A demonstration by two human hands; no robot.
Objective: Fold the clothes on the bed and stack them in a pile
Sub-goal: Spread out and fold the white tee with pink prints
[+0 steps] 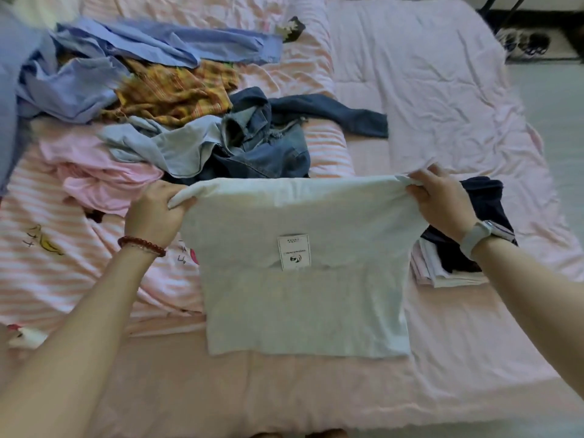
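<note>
White shirt [303, 270] lies flat on bed [442, 105], beside the folded pile [448, 267]. Left hand [158, 210] and right hand [442, 203] each pinch a far corner, lifted, likely to fold it toward the near hem.

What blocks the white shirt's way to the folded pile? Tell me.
Nothing visible does. The left hand and right hand grip the white shirt by its top corners, and the folded pile lies just to its right on the bed, partly hidden by the right forearm.
</note>
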